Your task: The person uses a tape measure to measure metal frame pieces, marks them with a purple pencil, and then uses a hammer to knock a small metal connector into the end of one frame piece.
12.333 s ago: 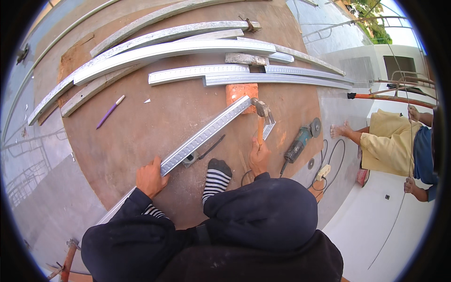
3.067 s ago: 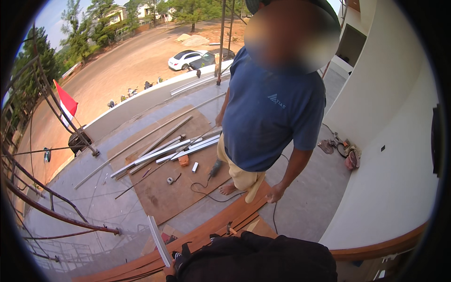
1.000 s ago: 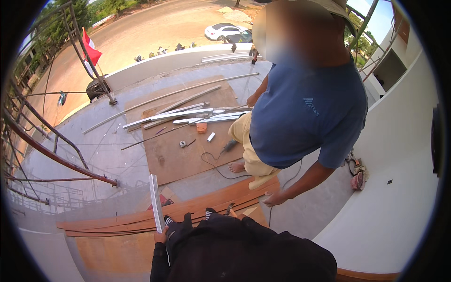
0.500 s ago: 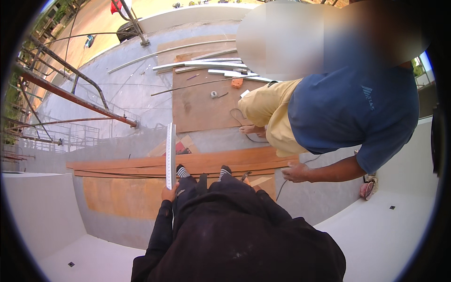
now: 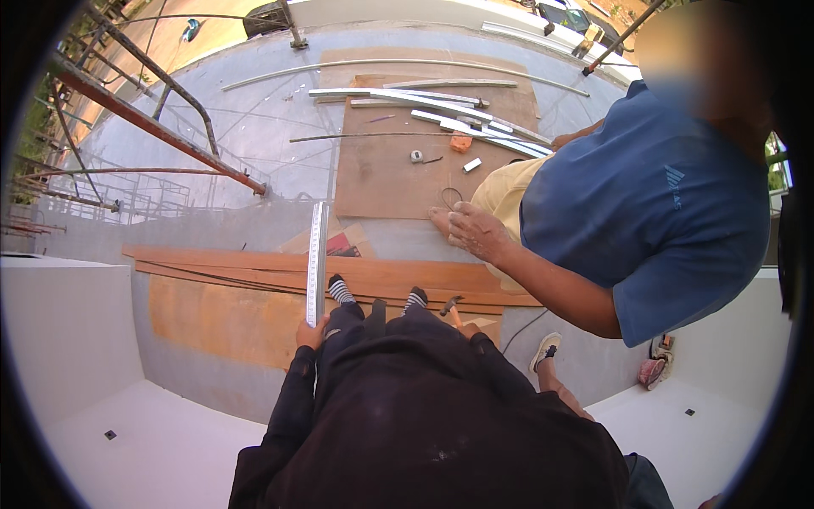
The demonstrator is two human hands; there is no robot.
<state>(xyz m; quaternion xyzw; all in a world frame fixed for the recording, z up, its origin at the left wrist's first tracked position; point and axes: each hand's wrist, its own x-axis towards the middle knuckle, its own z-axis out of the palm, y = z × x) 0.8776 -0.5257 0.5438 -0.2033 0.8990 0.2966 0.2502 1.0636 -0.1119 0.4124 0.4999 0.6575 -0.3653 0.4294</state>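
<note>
My left hand (image 5: 310, 333) is closed round the lower end of a long pale metal strip (image 5: 316, 263) with rows of small holes or marks along it. The strip stands up from the fist, to the left of my striped socks. On the other side, my right hand (image 5: 469, 330), partly covered by its dark sleeve, grips a hammer (image 5: 456, 316). Its dark head points up and away from me, over the edge of the brown boards (image 5: 390, 280) lying across the floor in front of my feet.
Close on my right stands a co-worker in a blue shirt (image 5: 644, 220); another person's shoe (image 5: 549, 348) shows behind. Ahead, a brown sheet (image 5: 373, 187) bears a tape measure (image 5: 416, 157), an orange object (image 5: 460, 142) and metal profiles (image 5: 458, 108). Scaffold pipes (image 5: 161, 123) slant in from the left.
The whole view has shifted. The co-worker's near hand has risen from low at the side to in front of the body. A shoe and leg have come into view at the right. More of the hammer shows.
</note>
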